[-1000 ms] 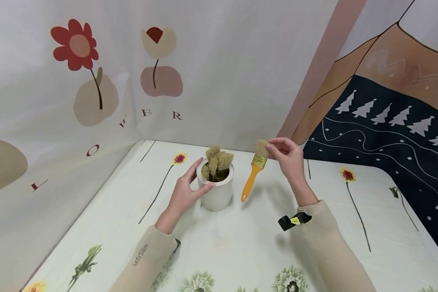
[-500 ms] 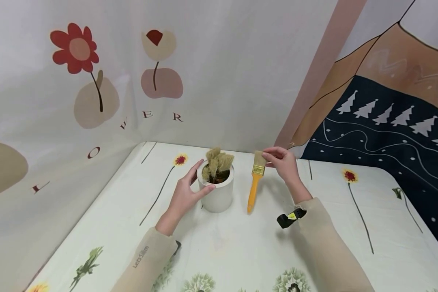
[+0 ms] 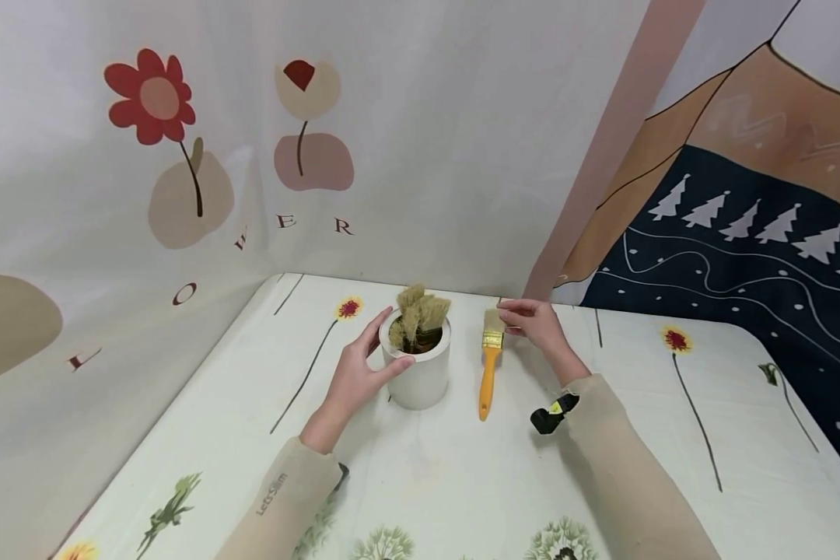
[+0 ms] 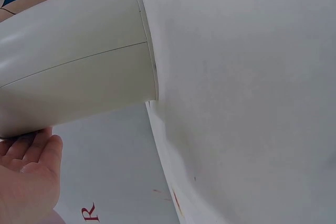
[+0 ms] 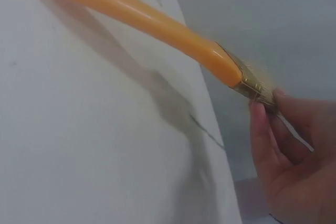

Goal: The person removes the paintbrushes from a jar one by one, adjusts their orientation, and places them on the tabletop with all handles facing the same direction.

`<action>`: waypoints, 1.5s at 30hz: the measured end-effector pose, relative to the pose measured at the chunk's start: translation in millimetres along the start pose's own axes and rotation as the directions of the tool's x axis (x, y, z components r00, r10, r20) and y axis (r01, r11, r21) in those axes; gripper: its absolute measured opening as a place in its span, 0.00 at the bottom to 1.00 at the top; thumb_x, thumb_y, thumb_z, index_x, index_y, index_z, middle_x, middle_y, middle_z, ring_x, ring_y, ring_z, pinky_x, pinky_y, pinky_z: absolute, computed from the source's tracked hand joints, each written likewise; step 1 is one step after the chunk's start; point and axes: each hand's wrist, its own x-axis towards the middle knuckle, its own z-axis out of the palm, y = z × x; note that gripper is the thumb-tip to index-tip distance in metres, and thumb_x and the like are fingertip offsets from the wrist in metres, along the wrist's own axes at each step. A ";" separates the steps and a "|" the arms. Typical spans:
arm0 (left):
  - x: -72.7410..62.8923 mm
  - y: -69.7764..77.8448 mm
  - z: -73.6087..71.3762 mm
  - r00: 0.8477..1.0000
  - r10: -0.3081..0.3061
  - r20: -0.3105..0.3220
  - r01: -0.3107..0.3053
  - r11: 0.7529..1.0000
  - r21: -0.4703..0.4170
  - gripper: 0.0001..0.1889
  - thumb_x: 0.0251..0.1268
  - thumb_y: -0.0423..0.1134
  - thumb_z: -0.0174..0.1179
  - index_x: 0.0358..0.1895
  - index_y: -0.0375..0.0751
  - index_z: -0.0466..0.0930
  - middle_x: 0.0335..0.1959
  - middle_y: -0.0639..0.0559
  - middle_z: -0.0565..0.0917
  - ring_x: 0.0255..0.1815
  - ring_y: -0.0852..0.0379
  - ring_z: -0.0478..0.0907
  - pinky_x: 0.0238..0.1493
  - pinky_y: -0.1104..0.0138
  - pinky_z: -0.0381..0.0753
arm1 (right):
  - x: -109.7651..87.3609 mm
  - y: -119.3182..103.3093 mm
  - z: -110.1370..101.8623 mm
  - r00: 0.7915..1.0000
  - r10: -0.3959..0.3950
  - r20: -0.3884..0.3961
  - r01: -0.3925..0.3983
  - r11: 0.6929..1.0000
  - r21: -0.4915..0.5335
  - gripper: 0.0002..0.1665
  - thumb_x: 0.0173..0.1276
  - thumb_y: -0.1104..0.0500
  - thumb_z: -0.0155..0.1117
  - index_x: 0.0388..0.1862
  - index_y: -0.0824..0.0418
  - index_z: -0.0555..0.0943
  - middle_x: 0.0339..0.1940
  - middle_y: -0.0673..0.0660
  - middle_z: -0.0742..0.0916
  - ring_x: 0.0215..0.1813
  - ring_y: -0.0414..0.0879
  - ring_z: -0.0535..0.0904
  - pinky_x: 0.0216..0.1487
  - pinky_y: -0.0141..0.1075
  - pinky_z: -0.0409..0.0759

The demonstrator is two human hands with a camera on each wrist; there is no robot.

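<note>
Your left hand is clamped on the white pot, its thumb against the near side just below the rim and its fingers round the left side. The pot stands upright on the worktop, near the far edge and to the right of the far left corner. Several brushes stand in it with their pale bristles up, showing above the rim. In your left wrist view a thin line runs along the pot's wall.

Your right hand has thumb and fingers together on the bristle end of the orange-handled brush, pinching it. This brush is just to the right of the pot, apart from it, with its bristles toward the far edge and its handle pointing toward you. Your right wrist view shows the bristle end raised above the worktop; whether the tip of the handle touches the cloth, you cannot tell.

The worktop's cloth carries printed flowers, one of them by the far left corner. A black device sits at your right wrist, by the cuff of the beige sleeve. Beyond the far edge hangs a pale curtain with flowers and letters, and to its right a dark panel with white trees.
</note>
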 end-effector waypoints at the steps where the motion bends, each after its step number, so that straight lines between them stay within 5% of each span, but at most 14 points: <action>1: -0.1 0.0 -0.1 1.000 -0.001 -0.001 0.001 1.000 0.000 0.44 0.61 0.44 0.70 0.79 0.46 0.57 0.78 0.43 0.63 0.76 0.40 0.65 0.75 0.50 0.67 | 1.0 1.9 0.5 1.000 0.012 0.008 -0.012 1.000 -0.004 0.20 0.72 0.63 0.63 0.60 0.70 0.80 0.58 0.67 0.84 0.34 0.29 0.81 0.43 0.26 0.87; 11: -0.6 -0.1 0.1 1.000 0.002 0.002 -0.002 1.000 0.000 0.44 0.61 0.43 0.70 0.79 0.46 0.57 0.78 0.43 0.64 0.76 0.41 0.65 0.75 0.51 0.68 | 3.3 16.1 5.6 0.993 0.115 0.029 -0.113 0.992 -0.060 0.20 0.72 0.64 0.62 0.62 0.66 0.80 0.60 0.68 0.83 0.36 0.32 0.79 0.38 0.20 0.84; 18: -0.4 -0.5 -0.2 1.000 -0.010 0.001 0.010 1.000 0.006 0.44 0.61 0.43 0.70 0.79 0.44 0.57 0.78 0.43 0.64 0.76 0.43 0.65 0.75 0.52 0.67 | 1.7 20.3 7.1 0.995 0.092 0.033 -0.089 0.992 -0.088 0.20 0.72 0.65 0.62 0.62 0.67 0.80 0.59 0.69 0.83 0.40 0.35 0.81 0.40 0.22 0.86; 28: -0.4 -0.2 0.0 1.000 -0.010 -0.001 0.010 1.000 -0.001 0.44 0.61 0.43 0.70 0.79 0.45 0.57 0.77 0.43 0.64 0.76 0.41 0.65 0.75 0.51 0.67 | -3.6 16.6 6.5 0.995 0.097 0.008 -0.095 0.989 -0.117 0.21 0.72 0.64 0.62 0.63 0.65 0.79 0.62 0.67 0.82 0.56 0.52 0.82 0.52 0.32 0.87; 35: -0.2 0.1 0.0 1.000 -0.006 0.003 0.006 1.000 -0.001 0.44 0.61 0.43 0.70 0.79 0.46 0.57 0.78 0.43 0.64 0.76 0.41 0.65 0.76 0.51 0.67 | -4.3 17.9 2.1 0.998 0.068 0.004 -0.067 0.989 -0.134 0.20 0.73 0.63 0.61 0.63 0.63 0.79 0.62 0.65 0.83 0.56 0.52 0.81 0.52 0.30 0.87; 45: -1.1 0.9 -0.2 1.000 -0.015 -0.001 0.015 1.000 0.011 0.44 0.61 0.44 0.70 0.78 0.45 0.57 0.77 0.42 0.65 0.75 0.41 0.65 0.75 0.51 0.67 | -10.9 7.6 -1.9 0.998 0.054 0.026 -0.052 0.994 -0.097 0.22 0.74 0.62 0.59 0.65 0.66 0.77 0.65 0.65 0.81 0.62 0.56 0.80 0.62 0.41 0.84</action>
